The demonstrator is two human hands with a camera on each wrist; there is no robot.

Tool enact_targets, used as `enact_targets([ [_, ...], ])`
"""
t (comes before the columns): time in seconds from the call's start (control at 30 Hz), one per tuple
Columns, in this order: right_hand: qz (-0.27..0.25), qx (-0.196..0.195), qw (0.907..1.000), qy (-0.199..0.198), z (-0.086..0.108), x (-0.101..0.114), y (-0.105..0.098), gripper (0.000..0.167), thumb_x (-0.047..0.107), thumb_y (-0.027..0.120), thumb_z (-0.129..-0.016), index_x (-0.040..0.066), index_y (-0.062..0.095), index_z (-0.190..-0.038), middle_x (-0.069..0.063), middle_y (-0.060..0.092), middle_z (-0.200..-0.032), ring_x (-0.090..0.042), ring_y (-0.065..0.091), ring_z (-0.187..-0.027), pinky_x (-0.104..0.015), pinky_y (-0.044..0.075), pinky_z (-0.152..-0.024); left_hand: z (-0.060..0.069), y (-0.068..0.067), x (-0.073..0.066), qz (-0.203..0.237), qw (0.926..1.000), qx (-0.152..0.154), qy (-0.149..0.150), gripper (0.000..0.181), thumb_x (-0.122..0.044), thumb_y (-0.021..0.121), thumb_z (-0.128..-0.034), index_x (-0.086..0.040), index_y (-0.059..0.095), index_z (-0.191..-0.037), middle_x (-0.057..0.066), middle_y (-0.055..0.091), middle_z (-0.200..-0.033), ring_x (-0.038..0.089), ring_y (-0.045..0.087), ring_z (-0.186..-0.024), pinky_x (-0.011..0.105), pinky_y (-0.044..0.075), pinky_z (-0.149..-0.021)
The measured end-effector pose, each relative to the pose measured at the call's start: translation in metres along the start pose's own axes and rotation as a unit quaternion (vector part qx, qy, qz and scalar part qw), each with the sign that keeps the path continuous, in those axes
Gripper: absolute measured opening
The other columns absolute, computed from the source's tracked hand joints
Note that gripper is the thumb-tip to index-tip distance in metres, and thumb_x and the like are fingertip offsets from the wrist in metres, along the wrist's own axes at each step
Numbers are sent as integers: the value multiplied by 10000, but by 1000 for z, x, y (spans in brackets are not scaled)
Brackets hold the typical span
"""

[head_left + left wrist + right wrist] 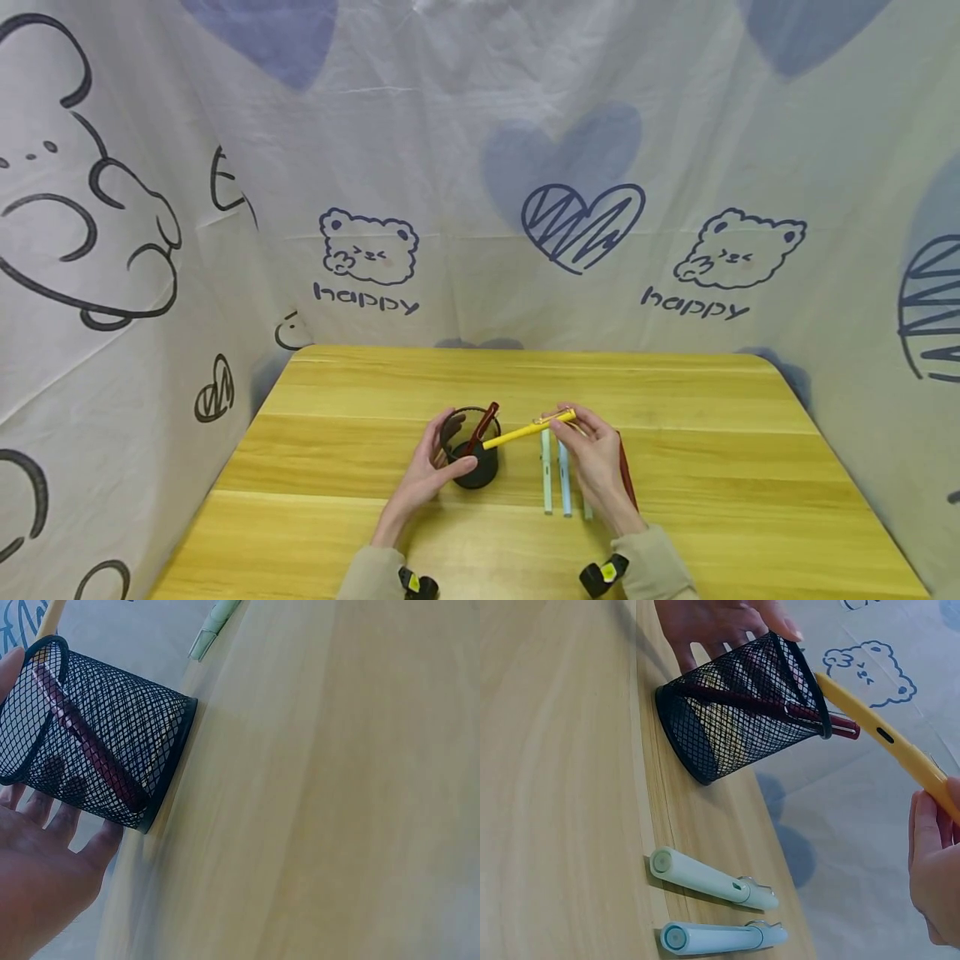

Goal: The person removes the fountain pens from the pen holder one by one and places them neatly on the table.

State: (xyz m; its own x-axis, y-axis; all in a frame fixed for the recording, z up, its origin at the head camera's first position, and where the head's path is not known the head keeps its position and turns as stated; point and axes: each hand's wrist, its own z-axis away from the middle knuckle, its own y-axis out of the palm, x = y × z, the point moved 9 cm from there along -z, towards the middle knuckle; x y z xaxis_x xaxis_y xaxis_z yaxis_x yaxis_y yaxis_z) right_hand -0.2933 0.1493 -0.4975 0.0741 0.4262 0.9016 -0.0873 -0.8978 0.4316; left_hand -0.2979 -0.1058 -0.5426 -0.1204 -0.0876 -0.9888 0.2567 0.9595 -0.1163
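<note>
A black mesh pen holder [477, 477] stands on the table, with a dark red pen [94, 754] leaning inside it. Around its left side my left hand [426, 477] holds it, thumb at the front and fingers behind. My right hand [596, 458] pinches a yellow pen [517, 434] near its clip end. The pen slants down to the left, and its other end is at the holder's rim. Below the right hand lie a pale green pen [712, 880] and a light blue pen [724, 938], side by side.
Another greenish pen [588, 510] shows partly beneath my right hand. A dark red object [627, 473] lies just right of that hand, partly hidden. The wooden table [337, 400] ends at a printed cloth [465, 292] behind and at the sides.
</note>
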Motion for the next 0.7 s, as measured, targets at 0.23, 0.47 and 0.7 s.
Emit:
enact_targets([
  [0.23, -362, -189, 9991, -119, 0, 1, -5, 183, -58, 637, -941, 34, 623, -1099, -38, 709, -993, -147, 752, -966, -279, 591, -923, 0, 0, 1, 33, 10000, 18, -12, 857, -136, 738, -915, -172, 225, -1600, 110, 359, -1629, 349, 251, -1546, 685, 183, -1220],
  [0.47, -540, 149, 9979, -329, 2, 7, -3, 160, 73, 535, -1031, 82, 493, -1185, -55, 628, -1065, -246, 733, -1056, -380, 578, -960, -1, 1, 2, -1, 10000, 56, 6, 865, -136, 733, -919, -143, 205, -1604, 117, 352, -1631, 358, 252, -1544, 696, 183, -1213],
  [0.7, -669, 68, 9975, -236, 2, 9, -7, 190, 196, 431, -1074, 184, 383, -1258, -16, 522, -1105, -194, 741, -989, -380, 605, -914, -1, 0, 1, 18, 10000, 1, -34, 853, -147, 742, -913, -205, 235, -1597, 98, 360, -1630, 337, 242, -1551, 674, 177, -1228],
])
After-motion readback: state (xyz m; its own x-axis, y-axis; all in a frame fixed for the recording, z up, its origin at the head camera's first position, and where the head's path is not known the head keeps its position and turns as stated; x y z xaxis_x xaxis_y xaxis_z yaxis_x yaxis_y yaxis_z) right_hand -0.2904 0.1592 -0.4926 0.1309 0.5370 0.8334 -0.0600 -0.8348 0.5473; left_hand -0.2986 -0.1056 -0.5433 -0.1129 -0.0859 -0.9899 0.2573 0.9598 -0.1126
